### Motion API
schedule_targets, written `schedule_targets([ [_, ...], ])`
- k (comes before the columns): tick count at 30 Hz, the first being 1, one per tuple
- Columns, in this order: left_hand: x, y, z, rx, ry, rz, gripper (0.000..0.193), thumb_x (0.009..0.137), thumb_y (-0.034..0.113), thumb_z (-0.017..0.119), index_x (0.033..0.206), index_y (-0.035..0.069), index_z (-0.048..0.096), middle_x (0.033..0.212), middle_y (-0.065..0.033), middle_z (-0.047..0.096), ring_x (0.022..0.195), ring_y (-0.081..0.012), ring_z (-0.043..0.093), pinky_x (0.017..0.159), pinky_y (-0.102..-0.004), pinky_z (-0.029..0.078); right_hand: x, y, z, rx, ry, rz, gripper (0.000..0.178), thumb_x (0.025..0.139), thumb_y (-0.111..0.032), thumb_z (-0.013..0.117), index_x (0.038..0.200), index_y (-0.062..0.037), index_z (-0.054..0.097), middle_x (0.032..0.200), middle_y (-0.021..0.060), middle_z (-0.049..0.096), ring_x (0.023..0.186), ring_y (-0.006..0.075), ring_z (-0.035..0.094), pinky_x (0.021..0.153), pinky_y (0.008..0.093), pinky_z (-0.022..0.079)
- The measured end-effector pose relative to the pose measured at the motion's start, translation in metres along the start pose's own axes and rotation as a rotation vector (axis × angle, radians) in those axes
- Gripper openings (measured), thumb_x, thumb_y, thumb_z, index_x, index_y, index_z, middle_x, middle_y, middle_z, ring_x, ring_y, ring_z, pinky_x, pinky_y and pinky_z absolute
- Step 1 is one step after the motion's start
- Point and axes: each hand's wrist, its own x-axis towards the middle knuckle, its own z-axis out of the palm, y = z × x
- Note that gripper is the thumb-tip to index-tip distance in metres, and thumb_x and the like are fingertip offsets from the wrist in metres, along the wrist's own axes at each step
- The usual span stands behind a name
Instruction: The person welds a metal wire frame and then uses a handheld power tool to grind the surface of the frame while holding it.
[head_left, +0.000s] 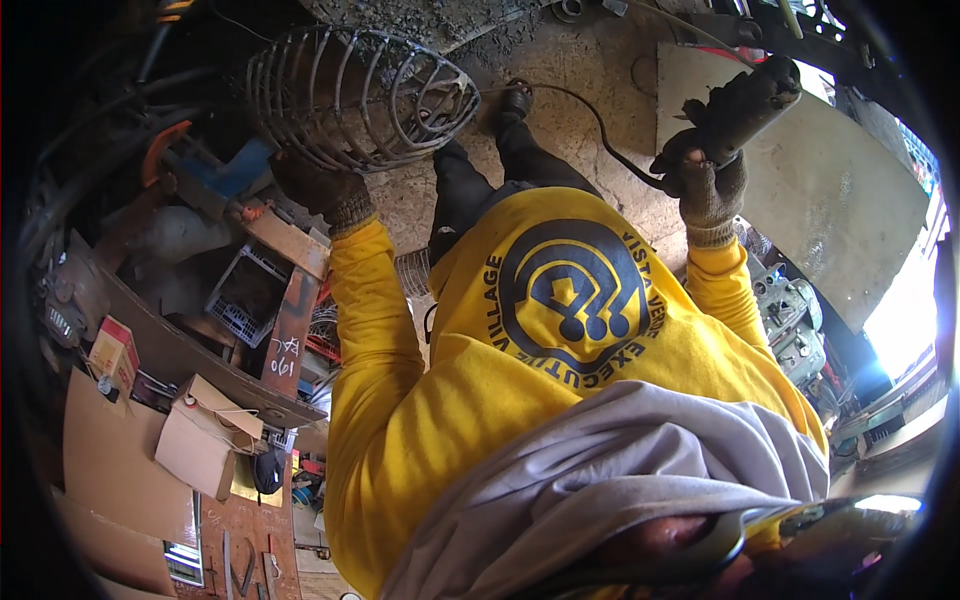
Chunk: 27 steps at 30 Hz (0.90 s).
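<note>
A basket-like cage (pixel 372 95) of bent metal rods, tapering at one end, is at the upper left. My left hand (pixel 318 187), in a dark work glove, is closed at the cage's near edge; shadow hides most of its fingers. Out to the right, my right hand (pixel 712 187), in a worn knit glove, is wrapped round a dark, corded power tool (pixel 752 108) that looks like an angle grinder. Its thick body points up and right, away from the cage. A black cord (pixel 603 130) runs from it across the floor toward my feet.
A large flat metal sheet (pixel 800 190) leans at the right, above a grey machine part (pixel 797 315). To the left are a plastic crate (pixel 247 297), a rusty steel beam (pixel 290 335) and an open cardboard box (pixel 205 440). Hand tools lie on a reddish bench (pixel 225 520).
</note>
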Motion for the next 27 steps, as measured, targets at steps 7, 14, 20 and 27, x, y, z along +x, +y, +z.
schedule_targets([
  [7,-0.049,-0.024,0.036,-0.153,-0.006,-0.197,0.074,0.086,0.050,0.058,0.140,0.003,0.040,0.142,-0.0217,0.043,0.130,-0.0373,0.041,0.109,-0.0486,0.032,-0.004,-0.009,0.006,0.005,-0.009,0.018,0.063,0.087,-0.025,0.072,0.132,0.0071,0.043,0.083,0.0077,0.065,0.066,0.0122,0.062,0.059,0.0233,0.051],
  [14,0.022,0.005,-0.016,-0.400,-0.137,-0.261,0.053,0.097,0.042,0.049,0.131,0.001,0.051,0.127,-0.0180,0.056,0.110,-0.0361,0.057,0.098,-0.0461,0.045,0.035,-0.007,-0.039,-0.324,0.365,-0.037,0.055,0.076,-0.015,0.081,0.119,0.0013,0.051,0.086,0.0113,0.067,0.077,0.0138,0.067,0.067,0.0281,0.054],
  [20,0.041,0.025,-0.042,-0.965,-0.135,-0.786,0.056,0.098,0.044,0.045,0.135,0.002,0.047,0.134,-0.0158,0.051,0.116,-0.0330,0.053,0.102,-0.0451,0.041,0.131,-0.048,-0.135,-0.654,0.790,-0.418,0.036,0.089,-0.028,0.066,0.110,-0.0006,0.056,0.091,0.0171,0.069,0.078,0.0236,0.068,0.067,0.0342,0.054],
  [27,0.051,0.036,-0.074,-1.292,-0.099,-1.234,0.058,0.099,0.046,0.041,0.140,0.004,0.043,0.141,-0.0133,0.045,0.124,-0.0294,0.047,0.107,-0.0439,0.036,0.265,-0.052,-0.250,-0.747,1.104,-0.489,0.036,0.089,-0.029,0.063,0.110,0.0000,0.057,0.092,0.0176,0.069,0.080,0.0258,0.068,0.070,0.0357,0.054],
])
